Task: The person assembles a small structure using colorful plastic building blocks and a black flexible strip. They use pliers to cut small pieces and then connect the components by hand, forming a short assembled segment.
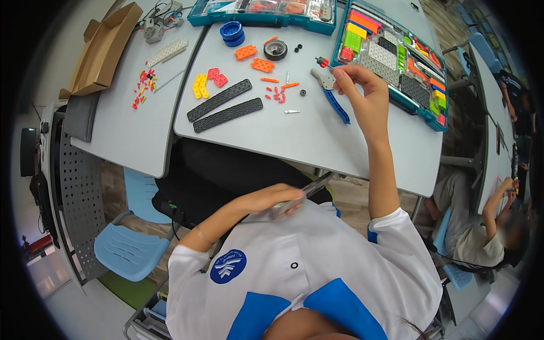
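Note:
My left hand is close to my chest and grips a flat grey strip that sticks out to the right. My right hand reaches over the grey table. Its thumb and fingers pinch the grey head of a pair of blue-handled pliers lying there. Left of the pliers lie small red and orange pins, two long black perforated beams, yellow pieces, red pieces, orange plates and a black wheel.
An open teal parts case with sorted coloured pieces stands right of my right hand, and a second teal case is at the table's far edge beside a blue wheel. A cardboard box and a white beam are on the left table. A blue chair is below, and another person sits at right.

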Tool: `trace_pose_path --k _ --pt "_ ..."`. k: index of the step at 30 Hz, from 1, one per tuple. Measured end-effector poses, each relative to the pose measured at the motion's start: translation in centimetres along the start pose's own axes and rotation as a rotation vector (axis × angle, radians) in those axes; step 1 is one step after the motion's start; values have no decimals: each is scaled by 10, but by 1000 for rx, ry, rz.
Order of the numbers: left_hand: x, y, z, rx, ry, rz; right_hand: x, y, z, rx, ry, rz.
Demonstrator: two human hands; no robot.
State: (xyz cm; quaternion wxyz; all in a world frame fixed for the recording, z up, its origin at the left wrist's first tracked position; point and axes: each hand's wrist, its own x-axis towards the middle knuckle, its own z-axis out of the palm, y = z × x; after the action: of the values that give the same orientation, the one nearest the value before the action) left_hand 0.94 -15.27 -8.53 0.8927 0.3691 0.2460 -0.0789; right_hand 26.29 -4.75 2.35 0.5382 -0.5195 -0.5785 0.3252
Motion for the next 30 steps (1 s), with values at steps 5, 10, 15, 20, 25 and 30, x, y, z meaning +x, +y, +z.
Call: trace_pose_path --k 5,10,15,20,25,30 --pt "92 11 35 921 499 363 0 -1 2 28 -32 44" --pt "114 5 39 1328 413 368 -8 -6 5 14 -25 56" --pt "105 17 22 1521 284 528 -6 -7 7 6 -53 65" --pt "96 22 11 1489 468 663 -4 -2 8 -27 -52 49" --pt "118 39 -7 1353 833 845 -4 -3 11 -27 -63 60" --pt "139 41 -37 1403 1306 1041 -6 -3 13 -32 -60 47"
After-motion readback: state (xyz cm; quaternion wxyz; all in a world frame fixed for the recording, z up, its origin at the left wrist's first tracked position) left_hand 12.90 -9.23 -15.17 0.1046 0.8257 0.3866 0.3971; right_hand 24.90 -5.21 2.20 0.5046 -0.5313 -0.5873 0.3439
